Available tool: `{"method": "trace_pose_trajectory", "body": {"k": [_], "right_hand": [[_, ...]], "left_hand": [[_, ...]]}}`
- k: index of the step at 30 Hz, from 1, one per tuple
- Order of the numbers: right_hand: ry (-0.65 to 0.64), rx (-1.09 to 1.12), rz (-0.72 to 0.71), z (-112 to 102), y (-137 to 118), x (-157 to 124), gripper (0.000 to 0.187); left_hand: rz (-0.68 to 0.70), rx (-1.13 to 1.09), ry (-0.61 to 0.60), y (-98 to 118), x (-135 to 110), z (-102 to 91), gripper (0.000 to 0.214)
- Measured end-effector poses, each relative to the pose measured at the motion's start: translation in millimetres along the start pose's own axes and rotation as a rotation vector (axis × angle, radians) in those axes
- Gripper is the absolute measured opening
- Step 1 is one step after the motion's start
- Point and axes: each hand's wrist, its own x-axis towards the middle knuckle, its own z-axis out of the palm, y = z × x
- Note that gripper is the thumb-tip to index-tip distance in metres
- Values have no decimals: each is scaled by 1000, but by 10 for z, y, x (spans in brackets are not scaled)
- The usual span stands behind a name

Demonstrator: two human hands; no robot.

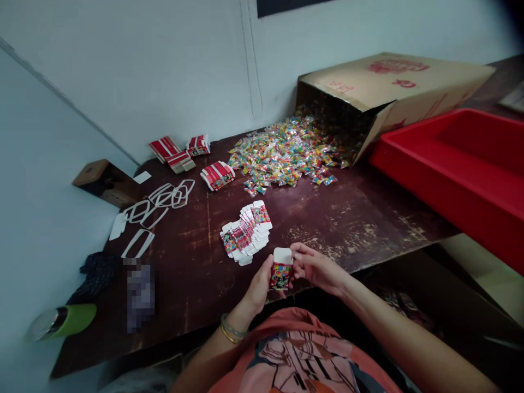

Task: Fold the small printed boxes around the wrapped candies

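I am gripping the small box (281, 274) upright in my left hand (257, 289), near the table (196, 267) edge, keeping its white flap up. My right hand (317, 268) is pinching that flap. Flat boxes (245, 232) are lying fanned just beyond, within reach.

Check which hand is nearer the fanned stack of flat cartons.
Left. The left hand is just this side of the stack; the right hand is farther right. Both hold a small box.
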Motion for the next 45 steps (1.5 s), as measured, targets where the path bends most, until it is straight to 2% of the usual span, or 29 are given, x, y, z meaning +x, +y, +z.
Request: {"method": "trace_pose_trajectory", "body": {"k": [4, 6, 9, 11, 13, 14, 16, 17, 19, 22, 24, 29, 32, 34, 36, 38, 40, 41, 43, 45], "right_hand": [[-35, 124, 70, 14, -80, 12, 30], [-49, 95, 90, 21, -85, 16, 31], [-65, 5, 97, 46, -72, 32, 30], [-63, -155, 16, 81, -85, 27, 24], [-58, -433, -176, 128, -125, -4, 13], [-68, -586, -289, 152, -151, -26, 14], [-109, -811, -473, 191, -206, -67, 22], [-131, -863, -515, 202, -231, -77, 26], [-147, -869, -503, 201, -272, -69, 28], [-101, -839, -453, 151, -319, -12, 24], [-77, -854, -473, 105, -327, 11, 22], [-130, -981, -551, 65, -108, -8, 29], [8, -894, -484, 49, 19, -63, 31], [102, -841, -401, -74, -70, -204, 32], [213, -885, -338, -359, -312, -481, 34], [387, -1035, -309, -783, -608, -844, 35], [424, -1256, -204, -1218, -826, -1152, 34], [460, -1365, -198, -1384, -875, -1234, 33], [460, -1531, -244, -1520, -840, -1183, 32], [347, -1565, -312, -1377, -668, -839, 30]], "left_hand": [[6, -12, 19, 39, 10, -3, 70], [25, 28, 20, 53, 0, -7, 67], [134, 170, 17, 82, -29, 0, 51], [224, 310, 17, 108, -48, 12, 37], [274, 398, 24, 133, -51, 23, 28], [275, 400, 27, 143, -45, 27, 27], [240, 337, 23, 155, -19, 30, 30], [216, 299, 16, 156, -4, 29, 34], [187, 251, -3, 151, 19, 22, 39], [187, 188, -85, 136, 13, -16, 44], [178, 168, -123, 125, -20, -59, 46], [34, 156, -87, 47, -98, -75, 54], [-7, 80, -86, -37, -83, 57, 59], [20, 92, -94, -62, -50, 139, 59], [93, 152, -99, -39, -15, 142, 56], [183, 219, -61, 21, 15, 38, 50], [227, 246, 21, 83, 37, -139, 45], [225, 241, 62, 104, 45, -234, 43], [215, 223, 129, 115, 60, -385, 42], [210, 211, 150, 92, 69, -449, 41]]}}
